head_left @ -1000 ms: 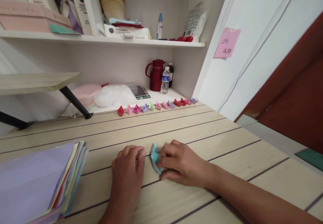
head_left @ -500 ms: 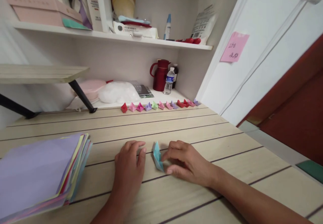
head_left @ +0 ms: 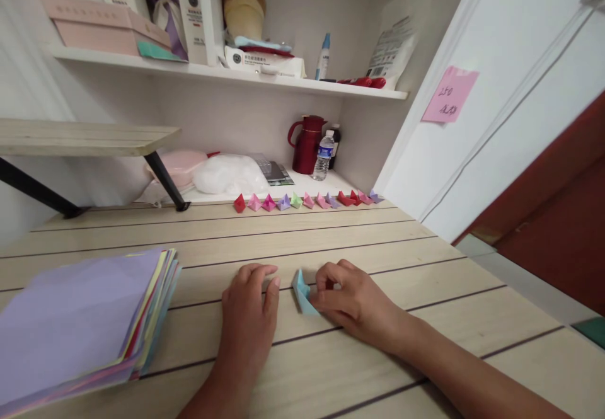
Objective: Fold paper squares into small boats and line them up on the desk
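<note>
A light blue folded paper boat (head_left: 301,292) rests on the slatted wooden tabletop between my two hands. My right hand (head_left: 354,299) pinches its near right side, thumb and forefinger brought together; the pinched part is hidden behind the fingers. To the left of the boat, my left hand (head_left: 250,305) lies on the table, fingers loosely curved and thumb apart, with nothing in it. A gap separates it from the boat.
A stack of coloured paper (head_left: 85,318) lies at the left. Several small paper boats (head_left: 296,200) line the table's back edge. Behind them stand a red thermos jug (head_left: 307,145) and a water bottle (head_left: 323,156). A small raised shelf (head_left: 85,138) on black legs stands back left.
My right thumb and forefinger have closed on the side of the blue boat, and the boat has turned slightly. My left hand stays about where it was. The camera view has shifted a little left.
</note>
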Demonstrator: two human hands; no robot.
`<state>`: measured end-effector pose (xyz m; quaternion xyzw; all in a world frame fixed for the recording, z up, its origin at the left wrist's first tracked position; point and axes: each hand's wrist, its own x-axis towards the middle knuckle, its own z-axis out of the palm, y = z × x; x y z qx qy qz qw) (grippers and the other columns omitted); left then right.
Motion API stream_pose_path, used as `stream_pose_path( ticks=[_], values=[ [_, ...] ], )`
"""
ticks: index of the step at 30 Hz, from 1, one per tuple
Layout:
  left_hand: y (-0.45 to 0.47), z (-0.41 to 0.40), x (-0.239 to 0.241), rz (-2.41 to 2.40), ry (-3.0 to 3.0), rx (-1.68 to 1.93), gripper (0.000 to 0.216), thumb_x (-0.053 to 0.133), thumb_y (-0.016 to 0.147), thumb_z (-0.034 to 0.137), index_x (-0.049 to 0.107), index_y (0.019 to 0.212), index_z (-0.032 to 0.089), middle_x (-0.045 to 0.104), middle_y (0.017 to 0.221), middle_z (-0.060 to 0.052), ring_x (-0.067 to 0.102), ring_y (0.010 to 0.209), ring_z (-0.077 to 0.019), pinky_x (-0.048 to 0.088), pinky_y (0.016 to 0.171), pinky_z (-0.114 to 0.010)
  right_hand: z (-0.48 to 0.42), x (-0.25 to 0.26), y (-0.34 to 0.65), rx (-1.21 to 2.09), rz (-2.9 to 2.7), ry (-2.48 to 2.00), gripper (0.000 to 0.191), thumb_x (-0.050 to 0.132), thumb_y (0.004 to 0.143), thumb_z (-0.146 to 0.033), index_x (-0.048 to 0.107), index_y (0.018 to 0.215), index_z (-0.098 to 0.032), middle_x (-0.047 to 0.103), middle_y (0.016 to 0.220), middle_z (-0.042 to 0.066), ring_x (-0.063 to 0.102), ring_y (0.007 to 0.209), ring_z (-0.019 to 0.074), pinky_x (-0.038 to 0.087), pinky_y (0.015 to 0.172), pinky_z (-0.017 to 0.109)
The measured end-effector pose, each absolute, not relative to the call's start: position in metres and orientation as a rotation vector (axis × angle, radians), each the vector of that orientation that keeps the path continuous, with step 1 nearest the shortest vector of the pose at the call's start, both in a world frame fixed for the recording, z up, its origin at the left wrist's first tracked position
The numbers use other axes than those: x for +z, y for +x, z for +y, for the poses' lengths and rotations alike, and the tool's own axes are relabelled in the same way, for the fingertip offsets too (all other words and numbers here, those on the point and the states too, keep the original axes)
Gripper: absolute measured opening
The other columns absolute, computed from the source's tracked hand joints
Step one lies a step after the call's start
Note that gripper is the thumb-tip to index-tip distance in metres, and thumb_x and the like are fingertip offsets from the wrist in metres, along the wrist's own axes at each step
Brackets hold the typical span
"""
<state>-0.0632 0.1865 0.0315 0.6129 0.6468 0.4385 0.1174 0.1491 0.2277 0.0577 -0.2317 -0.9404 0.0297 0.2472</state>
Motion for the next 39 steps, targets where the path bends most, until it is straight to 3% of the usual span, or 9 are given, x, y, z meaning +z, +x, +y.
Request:
stream_pose_path(
  ticks=[5, 8, 12, 17, 21, 24, 29, 36, 39],
  values=[
    [-0.063, 0.186, 0.031, 1.898, 1.777, 1.296, 0.025, 0.045, 0.087, 0.029, 0.067, 0.098, 0.021, 0.067, 0.104, -0.009, 0.062, 0.103, -0.0279, 0.046, 0.092, -0.052, 0.228, 0.062, 0.158, 0.367, -2.435, -0.771, 0.024, 0.049, 0.094, -0.011, 0.066, 0.105, -0.024, 0.055, 0.095, 0.005, 0.053, 0.079, 0.0154, 0.042, 0.069, 0.027],
    [-0.063, 0.186, 0.030, 1.891, 1.776, 1.303, 0.024, 0.046, 0.086, 0.028, 0.067, 0.096, 0.021, 0.067, 0.102, -0.009, 0.062, 0.101, -0.0277, 0.047, 0.090, -0.051, 0.221, 0.064, 0.157, 0.595, -2.283, -0.842, 0.011, 0.061, 0.093, -0.029, 0.063, 0.100, -0.021, 0.052, 0.091, 0.003, 0.053, 0.073, 0.0146, 0.043, 0.061, 0.025],
    [-0.063, 0.186, 0.029, 1.882, 1.797, 1.298, 0.021, 0.050, 0.081, 0.024, 0.066, 0.095, 0.020, 0.066, 0.100, -0.008, 0.061, 0.099, -0.0277, 0.047, 0.091, -0.051, 0.206, 0.058, 0.143, 0.493, -2.404, -0.689, 0.042, 0.078, 0.078, -0.048, 0.061, 0.107, -0.022, 0.054, 0.090, 0.002, 0.054, 0.075, 0.0165, 0.043, 0.063, 0.027],
    [-0.062, 0.185, 0.031, 1.883, 1.789, 1.290, 0.025, 0.044, 0.083, 0.020, 0.064, 0.097, 0.020, 0.066, 0.102, -0.008, 0.061, 0.101, -0.0271, 0.046, 0.091, -0.051, 0.198, 0.043, 0.127, 0.223, -2.582, -0.644, 0.033, 0.062, 0.093, -0.036, 0.055, 0.124, -0.026, 0.058, 0.092, 0.002, 0.056, 0.078, 0.0175, 0.045, 0.070, 0.030],
    [-0.062, 0.185, 0.032, 1.883, 1.783, 1.286, 0.023, 0.044, 0.084, 0.022, 0.064, 0.096, 0.021, 0.067, 0.101, -0.007, 0.062, 0.101, -0.0266, 0.047, 0.090, -0.050, 0.202, 0.043, 0.125, 0.093, -2.598, -0.701, 0.015, 0.053, 0.097, -0.029, 0.064, 0.106, -0.024, 0.057, 0.088, 0.002, 0.055, 0.074, 0.0174, 0.045, 0.069, 0.031],
    [-0.063, 0.185, 0.031, 1.888, 1.773, 1.288, 0.025, 0.044, 0.086, 0.027, 0.064, 0.098, 0.021, 0.067, 0.103, -0.008, 0.062, 0.103, -0.0271, 0.047, 0.091, -0.051, 0.206, 0.048, 0.129, 0.282, -2.504, -0.716, 0.012, 0.054, 0.095, -0.022, 0.067, 0.095, -0.022, 0.057, 0.088, 0.003, 0.057, 0.076, 0.0160, 0.046, 0.071, 0.028],
    [-0.064, 0.186, 0.030, 1.896, 1.770, 1.264, 0.030, 0.043, 0.091, 0.039, 0.064, 0.101, 0.020, 0.068, 0.105, -0.009, 0.063, 0.104, -0.0275, 0.047, 0.092, -0.051, 0.219, 0.054, 0.145, 0.750, -2.356, -0.650, 0.018, 0.058, 0.091, -0.008, 0.071, 0.094, -0.021, 0.057, 0.100, 0.004, 0.061, 0.089, 0.0127, 0.049, 0.077, 0.022],
    [-0.061, 0.185, 0.032, 1.935, 1.840, 1.152, 0.027, 0.050, 0.089, 0.040, 0.067, 0.097, 0.021, 0.070, 0.101, -0.007, 0.063, 0.103, -0.0282, 0.046, 0.091, -0.049, 0.225, 0.055, 0.152, 0.780, -2.412, -0.567, 0.020, 0.059, 0.090, -0.008, 0.075, 0.090, -0.020, 0.060, 0.100, 0.005, 0.063, 0.089, 0.0130, 0.049, 0.077, 0.023],
    [-0.059, 0.186, 0.034, 1.961, 1.858, 1.104, 0.018, 0.060, 0.084, 0.033, 0.069, 0.095, 0.022, 0.070, 0.100, -0.005, 0.063, 0.103, -0.0269, 0.045, 0.091, -0.046, 0.222, 0.058, 0.149, 0.718, -2.465, -0.536, 0.021, 0.059, 0.090, -0.008, 0.075, 0.086, -0.020, 0.063, 0.098, 0.005, 0.062, 0.085, 0.0128, 0.048, 0.078, 0.024]
  ],
)
